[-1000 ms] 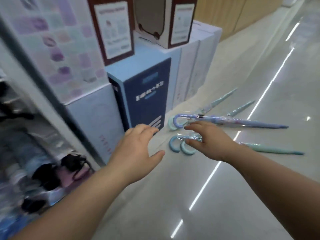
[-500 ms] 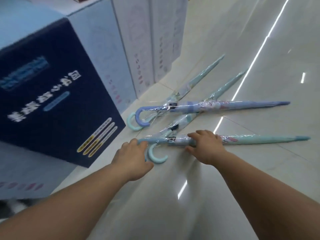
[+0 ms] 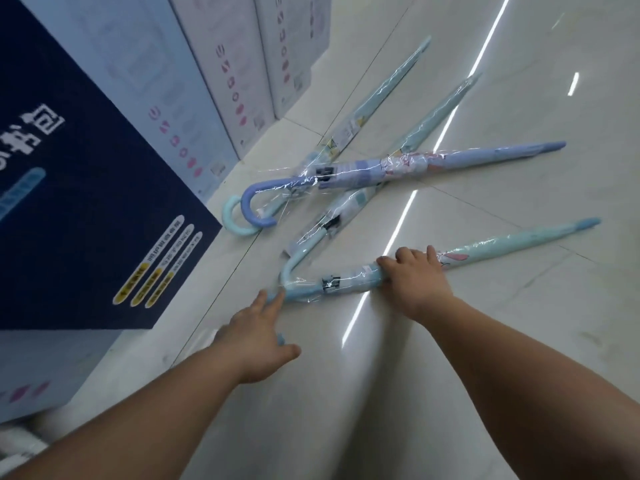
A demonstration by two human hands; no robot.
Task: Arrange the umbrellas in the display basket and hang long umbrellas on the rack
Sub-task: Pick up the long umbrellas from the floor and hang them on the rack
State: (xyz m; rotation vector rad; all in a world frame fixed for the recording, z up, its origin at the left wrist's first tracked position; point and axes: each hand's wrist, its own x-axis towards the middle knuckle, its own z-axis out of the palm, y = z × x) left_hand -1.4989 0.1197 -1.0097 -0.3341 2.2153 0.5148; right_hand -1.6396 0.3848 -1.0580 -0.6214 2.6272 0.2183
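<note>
Glossy floor tiles beside stacked boxes hold several long umbrellas. The nearest umbrella lies left to right, with its tip at the far right. The right hand curls its fingers round the middle. The left hand, fingers straight, touches the crook handle at the near left.

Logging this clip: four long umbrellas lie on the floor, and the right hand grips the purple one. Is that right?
Not quite. In the head view the right hand grips the nearest, mint-green umbrella; the purple umbrella lies untouched farther away. Four long umbrellas do lie on the floor.
</note>
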